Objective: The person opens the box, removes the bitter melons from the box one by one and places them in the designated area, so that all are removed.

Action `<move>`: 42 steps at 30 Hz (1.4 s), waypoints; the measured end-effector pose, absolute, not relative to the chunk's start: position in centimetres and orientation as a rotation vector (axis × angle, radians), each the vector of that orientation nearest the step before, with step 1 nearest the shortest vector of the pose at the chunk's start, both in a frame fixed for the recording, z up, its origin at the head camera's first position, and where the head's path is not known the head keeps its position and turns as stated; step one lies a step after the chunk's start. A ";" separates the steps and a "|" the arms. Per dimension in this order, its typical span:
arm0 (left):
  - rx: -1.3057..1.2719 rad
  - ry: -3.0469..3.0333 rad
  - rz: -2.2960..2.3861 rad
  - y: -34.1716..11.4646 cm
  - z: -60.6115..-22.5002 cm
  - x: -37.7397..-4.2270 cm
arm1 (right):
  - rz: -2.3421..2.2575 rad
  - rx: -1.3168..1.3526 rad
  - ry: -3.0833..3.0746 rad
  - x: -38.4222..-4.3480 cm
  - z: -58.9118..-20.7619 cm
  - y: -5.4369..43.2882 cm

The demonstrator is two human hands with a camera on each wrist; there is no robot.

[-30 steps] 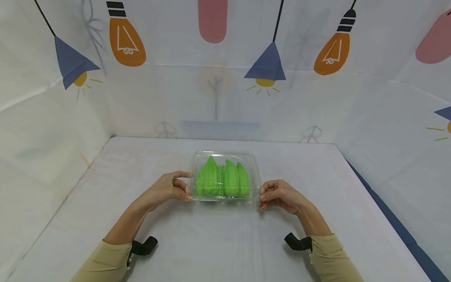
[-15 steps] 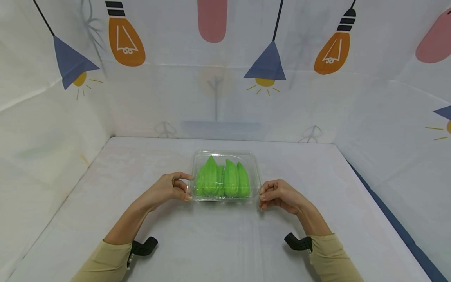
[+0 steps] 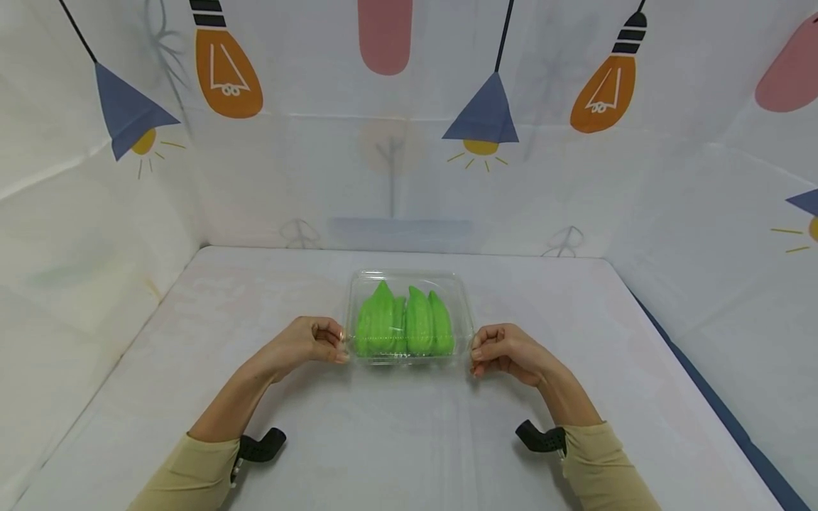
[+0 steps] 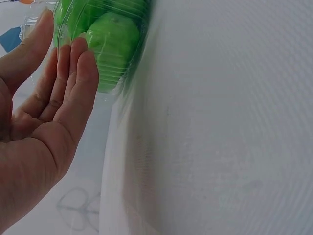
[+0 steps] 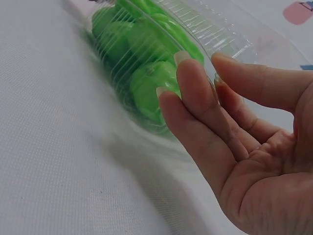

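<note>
In the head view a clear plastic clamshell box (image 3: 409, 360) sits at the middle of the white table, its lid down. Several bright green, ridged pieces with pointed tips (image 3: 418, 323) lie side by side inside it; their exact kind is unclear. My left hand (image 3: 312, 339) holds the box's left rim near the front corner, thumb on one side and fingers on the other. At the opposite corner, my right hand (image 3: 505, 351) pinches the rim between thumb and fingertips. Both wrist views show the green pieces through the box's ribbed wall (image 5: 117, 63).
White cloth walls (image 3: 409, 177) printed with lamps and bulbs enclose the table's back and sides. The white table (image 3: 396, 440) stretches between the forearms. Black wrist mounts (image 3: 262, 446) stick inward from both sleeves. A dark blue strip (image 3: 703, 390) runs past the table's right edge.
My left index finger has slid from farther back along the box's side toward the thumb, bending as it came. The box and my right hand stay practically where they were.
</note>
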State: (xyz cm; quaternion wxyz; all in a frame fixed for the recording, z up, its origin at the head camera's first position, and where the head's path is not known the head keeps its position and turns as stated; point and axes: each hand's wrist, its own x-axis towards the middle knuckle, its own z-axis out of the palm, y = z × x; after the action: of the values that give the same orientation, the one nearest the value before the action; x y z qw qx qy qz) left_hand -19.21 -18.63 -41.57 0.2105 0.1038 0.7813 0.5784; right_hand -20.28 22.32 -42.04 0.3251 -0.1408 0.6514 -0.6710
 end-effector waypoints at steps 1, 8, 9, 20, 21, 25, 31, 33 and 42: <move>0.289 2.170 1.605 -18.6 -41.6 -19.2 | -1.761 -0.372 1.705 -20.3 -42.0 22.3; 0.290 2.161 1.603 -18.6 -41.6 -19.2 | -1.754 -0.389 1.716 -20.4 -42.0 22.4; 0.292 2.159 1.602 -18.6 -41.6 -19.2 | -1.753 -0.388 1.716 -20.4 -42.1 22.4; 0.317 2.156 1.558 -18.9 -41.5 -19.3 | -1.704 -0.391 1.740 -20.3 -41.6 22.7; 0.321 2.152 1.555 -18.9 -41.5 -19.3 | -1.697 -0.396 1.746 -20.3 -41.5 22.7; 0.333 2.131 1.547 -19.1 -41.3 -19.3 | -1.673 -0.438 1.770 -20.3 -41.2 22.8; 0.363 2.108 1.544 -19.2 -41.3 -19.4 | -1.658 -0.481 1.792 -20.3 -41.0 22.9; 0.372 2.107 1.539 -19.2 -41.3 -19.4 | -1.658 -0.487 1.794 -20.3 -41.0 22.9; 0.416 2.072 1.540 -19.5 -41.3 -19.5 | -1.644 -0.476 1.819 -20.3 -40.8 22.9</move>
State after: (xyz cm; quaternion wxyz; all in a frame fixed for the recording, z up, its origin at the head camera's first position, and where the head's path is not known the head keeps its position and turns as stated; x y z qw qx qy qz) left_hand -19.47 -19.52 -41.29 0.2603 0.1536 0.7650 0.5688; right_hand -20.31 22.89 -40.80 0.3164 -0.1809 0.6909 -0.6243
